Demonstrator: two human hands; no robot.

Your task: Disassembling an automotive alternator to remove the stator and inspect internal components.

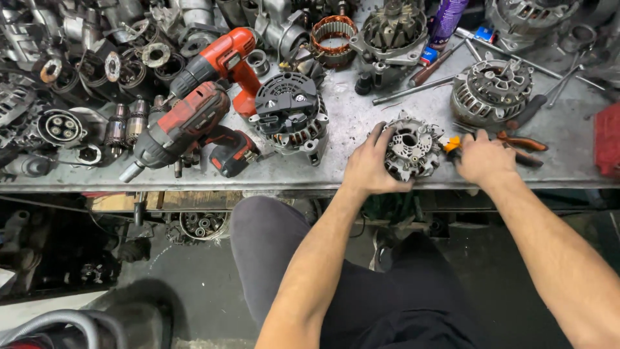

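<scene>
Two hands work at the front edge of your metal counter (361,123) in the head view. Your left hand (368,165) grips the grey alternator housing (411,147), fingers curled around its left rim. Your right hand (481,158) is closed on orange-handled pliers (516,143), just beside the housing's right side. Two red power drills (194,123) lie well left.

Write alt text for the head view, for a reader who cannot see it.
A person's left hand grips a round metal alternator end housing at the front edge of a steel workbench, while the right hand holds an orange-handled tool against it. Two red cordless power tools, whole alternators and loose parts crowd the bench.
</scene>
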